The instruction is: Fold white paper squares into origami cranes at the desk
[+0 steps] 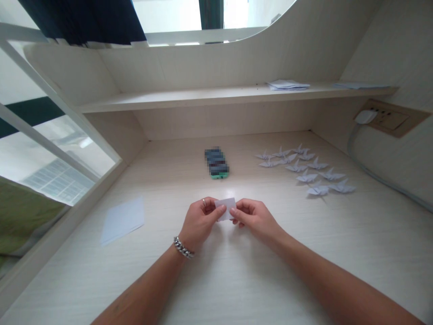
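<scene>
A small folded piece of white paper [226,204] is held up just above the desk, between both hands. My left hand [202,220], with a ring and a chain bracelet, pinches its left side, thumb on the front face. On the opposite side my right hand [254,217] grips the paper between thumb and curled fingers. Both thumbs press near the middle of the paper, and the fingers behind it are partly hidden. Several white folded paper cranes [307,177] stand grouped on the desk to the right, beyond my right hand.
A phone-like object [217,162], blurred out, lies ahead of my hands. White paper sheets [123,220] rest at the left. Folded papers [288,85] sit on the shelf [203,100]. A cable [379,174] runs from the wall socket [394,118] along the right edge.
</scene>
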{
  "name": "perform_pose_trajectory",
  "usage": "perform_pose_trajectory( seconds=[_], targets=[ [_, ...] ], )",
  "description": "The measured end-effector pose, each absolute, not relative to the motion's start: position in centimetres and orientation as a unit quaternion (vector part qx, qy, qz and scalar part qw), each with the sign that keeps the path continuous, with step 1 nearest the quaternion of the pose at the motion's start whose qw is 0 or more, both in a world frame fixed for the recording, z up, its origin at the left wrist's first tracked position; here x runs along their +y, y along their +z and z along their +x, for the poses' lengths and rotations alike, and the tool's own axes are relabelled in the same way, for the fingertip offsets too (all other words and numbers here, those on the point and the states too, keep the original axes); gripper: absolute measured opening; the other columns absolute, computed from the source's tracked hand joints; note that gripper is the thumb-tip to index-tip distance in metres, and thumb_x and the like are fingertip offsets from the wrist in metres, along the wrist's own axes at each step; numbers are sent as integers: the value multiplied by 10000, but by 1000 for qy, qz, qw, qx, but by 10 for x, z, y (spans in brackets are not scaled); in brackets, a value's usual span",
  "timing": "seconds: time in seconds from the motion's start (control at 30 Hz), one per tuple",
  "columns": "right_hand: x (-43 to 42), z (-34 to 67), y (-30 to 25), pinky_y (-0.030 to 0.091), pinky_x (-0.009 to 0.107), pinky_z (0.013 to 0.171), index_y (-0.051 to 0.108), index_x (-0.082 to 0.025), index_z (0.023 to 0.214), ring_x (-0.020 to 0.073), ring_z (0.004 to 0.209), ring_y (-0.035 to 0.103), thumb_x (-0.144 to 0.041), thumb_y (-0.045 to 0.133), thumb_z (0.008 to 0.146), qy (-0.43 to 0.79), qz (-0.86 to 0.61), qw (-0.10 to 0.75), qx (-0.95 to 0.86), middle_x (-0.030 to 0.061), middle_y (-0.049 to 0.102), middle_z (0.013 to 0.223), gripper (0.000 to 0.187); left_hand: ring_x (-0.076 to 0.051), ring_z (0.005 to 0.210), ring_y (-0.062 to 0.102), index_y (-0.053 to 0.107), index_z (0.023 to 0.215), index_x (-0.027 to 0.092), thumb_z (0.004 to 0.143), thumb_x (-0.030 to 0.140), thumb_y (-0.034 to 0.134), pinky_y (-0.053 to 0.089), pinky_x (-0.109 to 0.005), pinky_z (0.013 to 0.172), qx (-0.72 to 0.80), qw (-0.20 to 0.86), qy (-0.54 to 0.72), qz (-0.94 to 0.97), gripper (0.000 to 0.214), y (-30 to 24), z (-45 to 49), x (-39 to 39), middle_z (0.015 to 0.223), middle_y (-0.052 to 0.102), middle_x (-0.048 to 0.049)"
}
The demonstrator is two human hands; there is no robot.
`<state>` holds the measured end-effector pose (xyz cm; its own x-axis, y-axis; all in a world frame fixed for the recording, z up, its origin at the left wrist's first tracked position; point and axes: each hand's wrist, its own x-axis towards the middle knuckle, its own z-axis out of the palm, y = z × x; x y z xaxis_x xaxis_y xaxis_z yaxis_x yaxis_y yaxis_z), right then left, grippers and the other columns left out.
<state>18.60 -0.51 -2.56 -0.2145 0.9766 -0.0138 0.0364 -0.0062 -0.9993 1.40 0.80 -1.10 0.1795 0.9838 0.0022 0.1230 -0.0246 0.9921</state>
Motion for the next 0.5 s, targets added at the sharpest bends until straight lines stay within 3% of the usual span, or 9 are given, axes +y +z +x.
perform_pose_trajectory(
  seconds=[0.17, 0.5],
  targets=[
    [-4, 188, -29, 425, 257, 552, 631, -165, 704, 139, 591, 540, -399, 669, 779, 503, -478, 459, -555, 7, 608, 635, 249, -109, 547, 536, 651, 746, 140, 683, 341, 755, 416, -217, 512, 476, 510, 419, 581, 234, -10, 14, 7, 598, 602, 17],
    [-5, 189, -19, 446, 264, 580, 700, -157, 733, 136, 606, 572, -353, 708, 740, 505, -468, 471, -552, 21, 671, 666, 196, -108, 549, 558, 700, 750, 124, 669, 297, 761, 467, -226, 539, 467, 522, 406, 587, 200, -4, 13, 7, 619, 652, -17]
  ],
)
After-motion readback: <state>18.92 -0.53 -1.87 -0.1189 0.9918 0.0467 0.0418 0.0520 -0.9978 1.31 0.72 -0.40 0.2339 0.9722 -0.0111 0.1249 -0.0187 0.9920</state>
